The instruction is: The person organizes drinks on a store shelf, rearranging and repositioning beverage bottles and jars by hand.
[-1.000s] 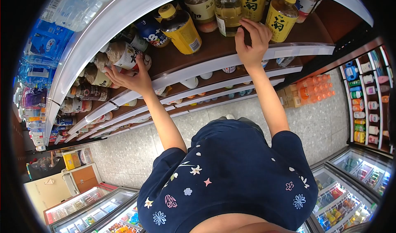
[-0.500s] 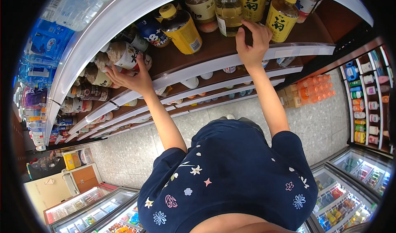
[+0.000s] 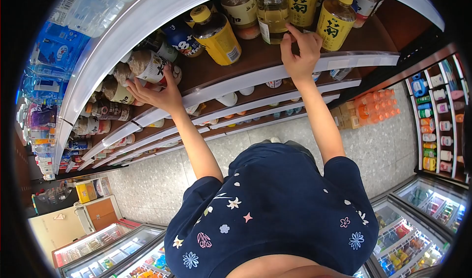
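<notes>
My left hand rests at the shelf edge with its fingers apart, against a brown bottle with a white label. My right hand is over the front of the shelf, fingers bent and apart, its fingertips near a jar with a green lid. Right of that hand stands a yellow-labelled bottle; another yellow-labelled bottle stands between my hands. A dark blue bottle is just left of it.
A pale shelf rail runs below my hands, with lower shelves of goods under it. Water packs sit at the upper left. Orange bottles and cartons stand on the floor. Freezers are behind me.
The fingers of my right hand have shifted slightly beside the green-lidded jar. My left hand has hardly moved.
</notes>
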Demonstrator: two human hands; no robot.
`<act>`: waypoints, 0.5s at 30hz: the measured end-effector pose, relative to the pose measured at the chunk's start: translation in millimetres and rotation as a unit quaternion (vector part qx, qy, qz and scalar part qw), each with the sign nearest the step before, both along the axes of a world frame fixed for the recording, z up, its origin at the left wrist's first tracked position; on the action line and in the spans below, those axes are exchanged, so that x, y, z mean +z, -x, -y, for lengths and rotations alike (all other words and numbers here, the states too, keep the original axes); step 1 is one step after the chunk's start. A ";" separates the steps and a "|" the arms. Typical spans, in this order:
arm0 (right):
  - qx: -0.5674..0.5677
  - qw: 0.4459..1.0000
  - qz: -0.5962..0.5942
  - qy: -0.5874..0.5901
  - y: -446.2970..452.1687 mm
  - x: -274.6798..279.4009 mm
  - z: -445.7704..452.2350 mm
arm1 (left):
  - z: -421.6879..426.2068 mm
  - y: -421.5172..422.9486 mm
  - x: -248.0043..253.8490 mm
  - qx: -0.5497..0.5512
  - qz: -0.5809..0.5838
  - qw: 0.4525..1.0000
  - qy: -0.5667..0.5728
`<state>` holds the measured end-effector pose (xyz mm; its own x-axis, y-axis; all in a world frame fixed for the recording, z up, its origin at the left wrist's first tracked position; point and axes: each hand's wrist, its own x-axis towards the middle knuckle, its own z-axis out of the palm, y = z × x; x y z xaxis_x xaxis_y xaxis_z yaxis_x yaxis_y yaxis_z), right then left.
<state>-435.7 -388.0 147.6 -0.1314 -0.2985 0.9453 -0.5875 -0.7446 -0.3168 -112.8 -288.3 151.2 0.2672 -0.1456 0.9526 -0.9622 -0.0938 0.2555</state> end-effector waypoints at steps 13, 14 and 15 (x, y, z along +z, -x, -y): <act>0.001 1.000 0.016 0.007 -1.9 1.8 1.4 | 0.9 1.0 -0.6 -0.017 -0.020 1.000 0.008; -0.002 1.000 0.012 0.005 -1.4 2.6 0.2 | 0.6 0.7 -0.3 -0.011 -0.012 1.000 0.004; -0.005 1.000 0.008 0.003 -1.0 3.4 -0.8 | 0.2 0.2 0.4 -0.004 -0.005 1.000 0.001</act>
